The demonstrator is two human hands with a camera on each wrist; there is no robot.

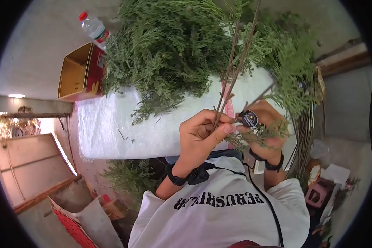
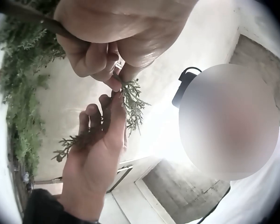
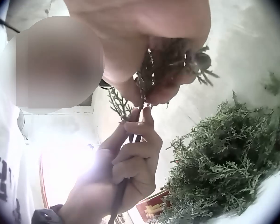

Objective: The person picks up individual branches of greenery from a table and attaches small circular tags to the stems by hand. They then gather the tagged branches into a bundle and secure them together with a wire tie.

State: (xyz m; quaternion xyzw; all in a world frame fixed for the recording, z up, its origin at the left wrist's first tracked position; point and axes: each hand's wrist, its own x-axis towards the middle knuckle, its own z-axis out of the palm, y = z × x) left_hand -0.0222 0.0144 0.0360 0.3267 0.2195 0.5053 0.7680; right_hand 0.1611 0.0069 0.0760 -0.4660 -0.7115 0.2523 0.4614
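Observation:
My left hand grips long brown evergreen branches by their stems, which rise past the fingers toward the back of the table. Close against its thumb tip, my right hand pinches a small green sprig. A round black disc with a printed label overlaps the right fingers in the head view. The fingertips of both hands meet in the left wrist view, with sprig foliage spreading beside them. Seen from the right wrist, the left hand has its fingers curled round a dark stem.
A big heap of cut evergreen foliage covers the back of the white-sheeted table. More branches lean along the right side. At the back left are a red and gold tin and a red-capped bottle.

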